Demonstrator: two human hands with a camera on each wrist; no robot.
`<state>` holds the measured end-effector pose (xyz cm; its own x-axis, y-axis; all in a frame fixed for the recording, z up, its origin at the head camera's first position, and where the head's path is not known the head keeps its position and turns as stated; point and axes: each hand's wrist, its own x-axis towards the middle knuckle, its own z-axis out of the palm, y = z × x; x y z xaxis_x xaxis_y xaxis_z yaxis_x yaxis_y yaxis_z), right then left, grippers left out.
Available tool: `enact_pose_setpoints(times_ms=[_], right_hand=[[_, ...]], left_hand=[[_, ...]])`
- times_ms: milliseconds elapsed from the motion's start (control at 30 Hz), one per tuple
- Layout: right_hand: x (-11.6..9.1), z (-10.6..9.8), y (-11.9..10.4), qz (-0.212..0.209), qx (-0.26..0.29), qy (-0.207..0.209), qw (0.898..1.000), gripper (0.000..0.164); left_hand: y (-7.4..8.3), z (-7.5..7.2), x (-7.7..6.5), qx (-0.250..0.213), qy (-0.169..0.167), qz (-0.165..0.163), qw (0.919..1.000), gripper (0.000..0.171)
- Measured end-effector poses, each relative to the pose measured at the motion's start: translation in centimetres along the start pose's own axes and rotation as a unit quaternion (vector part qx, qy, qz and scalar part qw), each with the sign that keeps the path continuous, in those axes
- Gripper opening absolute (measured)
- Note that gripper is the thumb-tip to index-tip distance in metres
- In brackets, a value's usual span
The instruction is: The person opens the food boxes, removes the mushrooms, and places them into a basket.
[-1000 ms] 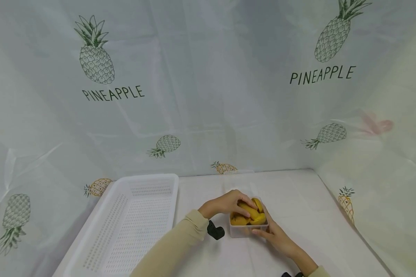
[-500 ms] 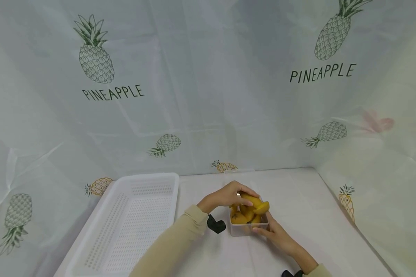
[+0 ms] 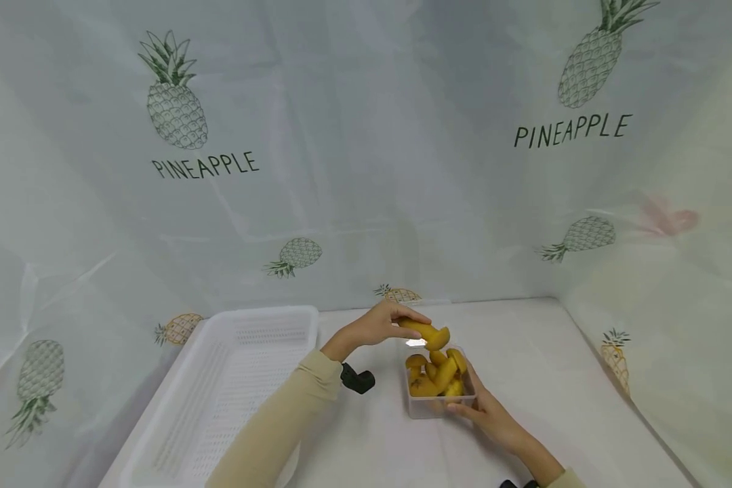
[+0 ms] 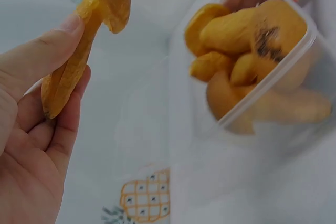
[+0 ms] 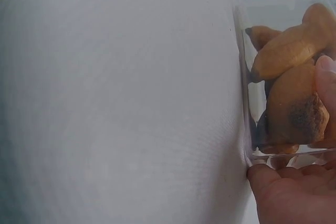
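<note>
Pinched between the thumb and fingers of my left hand (image 3: 366, 327) is a yellow-brown mushroom (image 3: 430, 334), raised above the far side of a clear plastic box (image 3: 427, 408). In the left wrist view the thumb (image 4: 50, 45) presses the mushroom's stem (image 4: 71, 80), its cap pointing away from the palm. Several more mushrooms (image 3: 440, 374) lie heaped in the box, one with a dark patch on it. My right hand (image 3: 491, 417) grips the box at its near right corner, thumb and fingers on different sides.
A large white perforated basket (image 3: 313, 339) stands on the left of the white-covered table (image 3: 561, 379). A pale sheet with pineapple prints (image 3: 366, 169) hangs at the back and sides. Black wrist gear (image 3: 358, 379) sits under the left wrist.
My left hand has lifted a mushroom out of the box and moved it up and back to the left. The heap in the box is now uncovered. My right hand keeps its place.
</note>
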<state>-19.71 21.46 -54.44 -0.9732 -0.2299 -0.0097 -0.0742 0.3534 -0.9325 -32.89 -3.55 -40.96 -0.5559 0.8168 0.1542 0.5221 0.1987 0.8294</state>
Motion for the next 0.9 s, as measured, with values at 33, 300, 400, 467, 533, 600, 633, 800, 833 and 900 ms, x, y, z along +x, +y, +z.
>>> enact_pose_setpoints(times_ms=[33,300,400,467,533,600,633,800,833,900], right_hand=[[0.0,0.0,0.0,0.007,-0.005,0.004,1.0,0.098],[0.0,0.1,-0.3,0.032,-0.013,0.01,0.999,0.099],[-0.1,0.1,-0.4,0.032,-0.007,0.008,0.999,0.099],[-0.1,0.0,-0.5,0.028,-0.001,0.007,1.0,0.099],[-0.1,0.0,-0.5,0.026,0.002,0.007,1.0,0.098],[-0.1,0.0,-0.5,0.026,0.005,0.007,1.0,0.098],[-0.1,0.1,-0.5,0.026,0.005,0.007,1.0,0.098],[0.0,0.2,-0.3,0.03,-0.003,0.008,1.0,0.098],[0.0,0.2,-0.2,0.031,-0.005,0.009,0.999,0.099],[0.0,0.1,-0.2,0.032,-0.013,0.009,0.999,0.099]], left_hand=[[0.0,-0.5,-0.2,-0.001,0.006,0.002,1.0,0.034],[-0.3,-4.0,-3.1,-0.004,0.059,-0.004,0.9983,0.035],[-0.6,-5.1,-4.3,-0.005,0.074,-0.017,0.9971,0.035],[-0.9,-5.9,-5.2,-0.007,0.085,-0.027,0.9959,0.035],[-1.1,-6.6,-6.3,-0.01,0.097,-0.04,0.9944,0.035],[-1.4,-7.4,-7.5,-0.014,0.109,-0.052,0.9926,0.036],[-1.6,-7.7,-8.1,-0.015,0.115,-0.056,0.9916,0.036],[-2.6,-9.5,-11.4,-0.022,0.146,-0.07,0.9866,0.039],[-2.8,-9.8,-12.0,-0.024,0.152,-0.071,0.9855,0.039],[-3.1,-10.4,-13.2,-0.027,0.165,-0.075,0.983,0.04]])
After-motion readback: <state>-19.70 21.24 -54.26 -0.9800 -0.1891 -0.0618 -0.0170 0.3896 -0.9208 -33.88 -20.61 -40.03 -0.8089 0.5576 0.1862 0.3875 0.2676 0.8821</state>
